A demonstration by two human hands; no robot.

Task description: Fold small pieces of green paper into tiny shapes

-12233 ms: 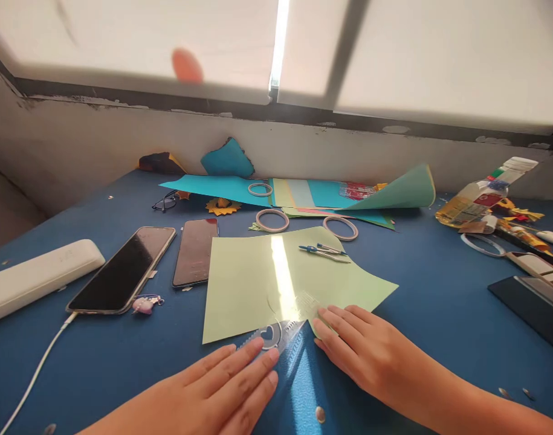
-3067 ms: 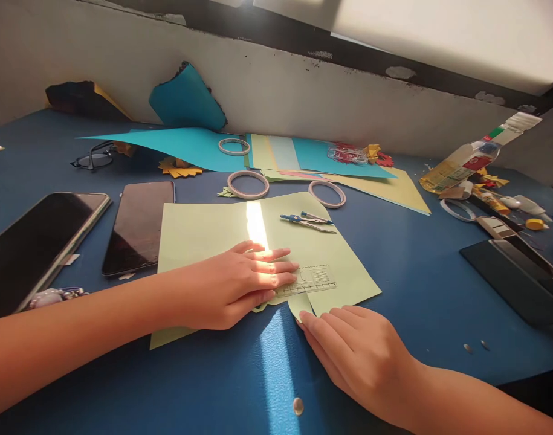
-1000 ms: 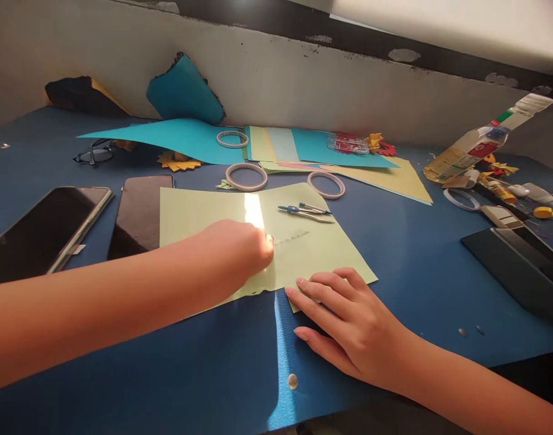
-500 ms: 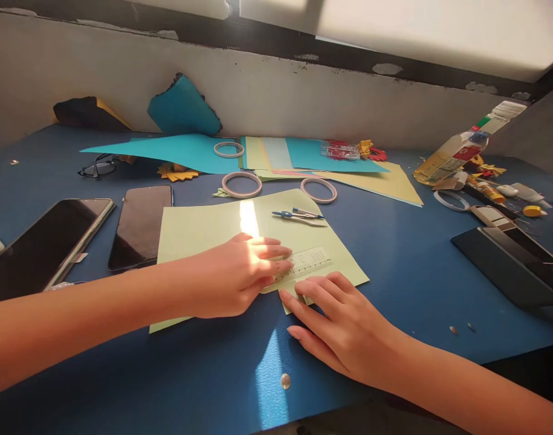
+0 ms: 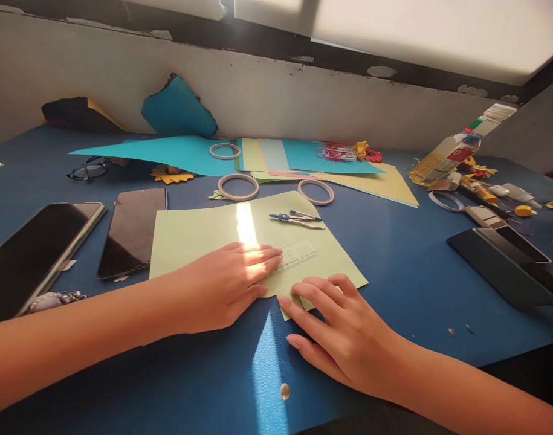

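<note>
My left hand (image 5: pixel 226 284) lies flat on a pale green sheet of paper (image 5: pixel 199 232), fingers stretched out side by side. Its fingertips touch the near end of a clear plastic ruler (image 5: pixel 298 256), which lies slanted on the sheet. At the sheet's near edge my right hand (image 5: pixel 339 326) rests with bent fingers over a small cut flap of the paper (image 5: pixel 285 313); its thumb stands apart. What lies under the curled fingers is hidden. A drawing compass (image 5: pixel 297 219) lies on the sheet beyond the ruler.
Two phones (image 5: pixel 133 232) (image 5: pixel 45 248) lie at the left. Tape rolls (image 5: pixel 238 187) (image 5: pixel 316 192) and coloured sheets (image 5: pixel 181 151) spread along the back. At the right stand a tilted bottle (image 5: pixel 446 158), a dark case (image 5: pixel 498 266) and paper scraps. The blue table (image 5: pixel 203 386) ends near me.
My left hand has slid a little left and towards me, its fingers drawn closer together. The ruler has shifted slightly left and away from me. My right hand stays nearly in place.
</note>
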